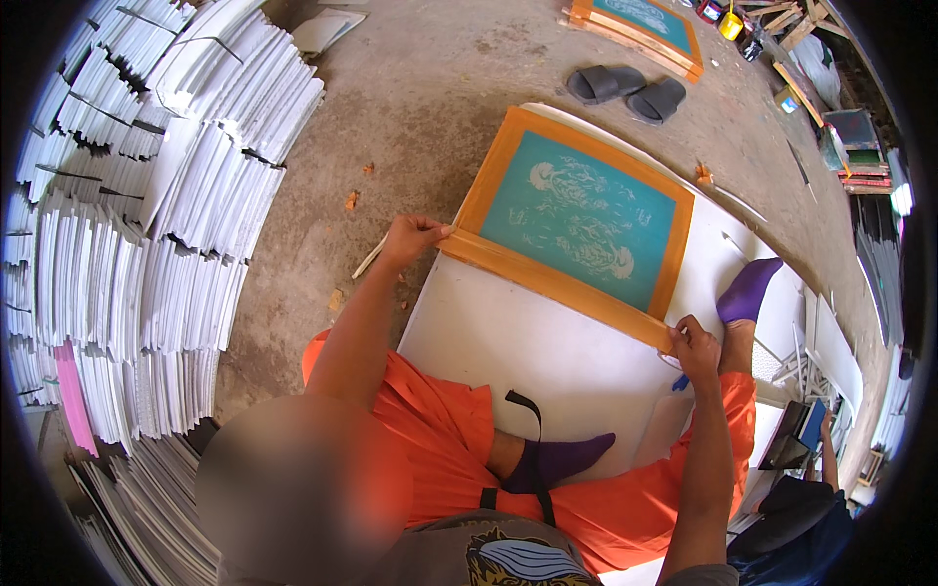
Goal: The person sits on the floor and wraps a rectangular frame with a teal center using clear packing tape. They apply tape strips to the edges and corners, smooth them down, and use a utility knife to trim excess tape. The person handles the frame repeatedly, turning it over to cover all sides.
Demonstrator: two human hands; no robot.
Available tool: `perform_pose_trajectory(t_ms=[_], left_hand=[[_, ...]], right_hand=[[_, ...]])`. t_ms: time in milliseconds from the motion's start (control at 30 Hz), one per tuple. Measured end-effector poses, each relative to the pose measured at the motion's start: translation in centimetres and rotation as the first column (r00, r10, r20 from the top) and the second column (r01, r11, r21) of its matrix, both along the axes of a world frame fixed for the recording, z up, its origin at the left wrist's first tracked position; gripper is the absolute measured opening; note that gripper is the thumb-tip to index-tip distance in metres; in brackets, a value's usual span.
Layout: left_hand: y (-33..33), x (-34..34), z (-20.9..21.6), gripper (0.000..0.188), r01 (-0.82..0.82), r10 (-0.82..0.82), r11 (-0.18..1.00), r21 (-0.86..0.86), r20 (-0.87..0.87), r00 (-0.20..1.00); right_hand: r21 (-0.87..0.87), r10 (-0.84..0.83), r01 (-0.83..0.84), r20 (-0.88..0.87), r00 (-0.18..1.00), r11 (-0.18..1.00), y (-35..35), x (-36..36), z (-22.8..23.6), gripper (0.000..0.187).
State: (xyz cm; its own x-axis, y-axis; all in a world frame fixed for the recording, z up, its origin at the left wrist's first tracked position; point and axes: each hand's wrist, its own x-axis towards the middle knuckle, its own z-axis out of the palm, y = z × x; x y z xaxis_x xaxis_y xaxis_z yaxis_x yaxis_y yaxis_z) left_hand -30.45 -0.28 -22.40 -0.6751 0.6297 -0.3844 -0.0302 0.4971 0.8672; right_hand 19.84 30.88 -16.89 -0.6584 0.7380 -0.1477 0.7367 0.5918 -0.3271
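Observation:
A wooden-framed printing screen (557,289) with teal mesh and pale line drawings rests on a white board (469,337) in front of me. My left hand (412,237) pinches the frame's near left corner between thumb and fingers. At the near right corner, my right hand (694,348) is closed on the same frame, its fingers curled at the edge. A small blue thing (682,381) lies just below my right hand; its kind is unclear. My feet in purple socks lie on and beside the board, and a dark strap (528,402) runs near one foot.
Tall stacks of white paper sheets (215,186) line the left. Beyond the board are black slippers (606,84) and a second printing screen (640,18). Paint containers (730,26) stand at the far right. Another person (796,523) sits at lower right. A blurred patch covers the lower left.

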Motion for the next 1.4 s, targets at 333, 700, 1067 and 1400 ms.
perform_pose_trajectory(t_ms=[333, 700, 1067, 1400], left_hand=[[-0.3, -0.2, -0.4, 0.031, 0.033, -0.033, 0.999, 0.025, -0.026, 0.999], [-0.4, 0.2, -0.5, 0.028, -0.036, 0.035, 0.999, 0.034, 0.024, 0.999], [-0.4, 0.3, 0.3, 0.027, -0.033, 0.032, 0.999, 0.038, 0.040, 0.999], [-0.7, -0.4, -0.7, 0.030, -0.022, 0.017, 0.997, 0.070, 0.062, 0.998]], right_hand=[[-0.061, -0.011, 0.018, 0.106, 0.994, 0.998, -0.3, -0.5, 1.2, 0.025], [0.034, 0.047, -0.047, 0.009, 0.999, 0.998, -0.3, -0.4, 0.3, 0.025], [0.039, 0.049, -0.050, 0.029, 0.998, 0.998, -0.6, -0.9, 1.0, 0.027], [-0.033, 0.032, -0.028, 0.106, 0.994, 0.999, -0.8, -1.7, 2.0, 0.026]])
